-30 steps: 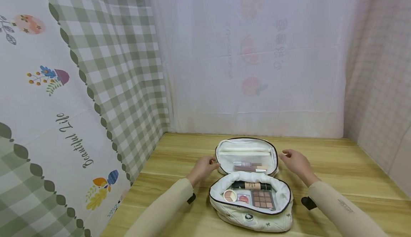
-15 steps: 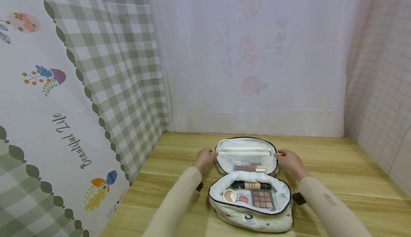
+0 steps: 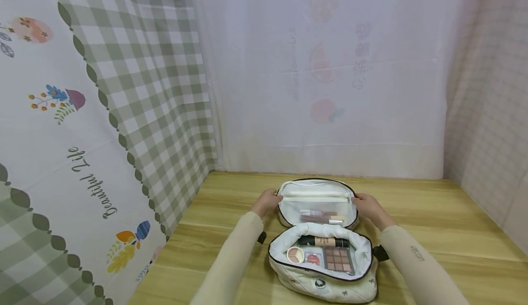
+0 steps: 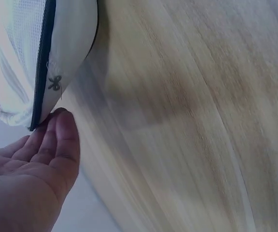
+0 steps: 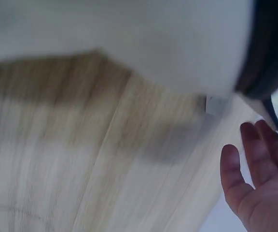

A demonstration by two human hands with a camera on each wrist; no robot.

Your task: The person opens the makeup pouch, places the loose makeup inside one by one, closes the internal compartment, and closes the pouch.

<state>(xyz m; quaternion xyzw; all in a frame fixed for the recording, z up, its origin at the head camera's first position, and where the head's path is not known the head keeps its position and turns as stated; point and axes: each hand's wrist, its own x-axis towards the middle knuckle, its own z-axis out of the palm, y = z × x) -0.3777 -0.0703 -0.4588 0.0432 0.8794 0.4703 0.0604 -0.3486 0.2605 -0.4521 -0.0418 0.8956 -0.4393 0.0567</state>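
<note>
A cream quilted makeup bag (image 3: 326, 286) stands unzipped on the table, its lid (image 3: 311, 188) folded back behind it. In the head view my left hand (image 3: 267, 202) pinches the lid's left edge. The left wrist view shows those fingers (image 4: 64, 140) curled beneath the dark-piped rim, the thumb on the inner side. On the opposite edge, my right hand (image 3: 370, 208) grips the lid with its thumb over the inside; the right wrist view shows its fingers (image 5: 257, 152) behind the rim. Slim tubes (image 3: 321, 217) show in the lid's mesh pocket.
Inside the bag lie an eyeshadow palette (image 3: 338, 260), a round tricolour compact (image 3: 295, 255), a small square case (image 3: 313, 258) and a black-and-beige tube (image 3: 323, 241). The wooden table (image 3: 416, 213) has a checked cloth (image 3: 165, 89) at its left and a pale curtain (image 3: 264, 112) behind.
Both hands have come in from beside the lid to its edges, the right one moving left and the left one moving up, and have taken hold of it.
</note>
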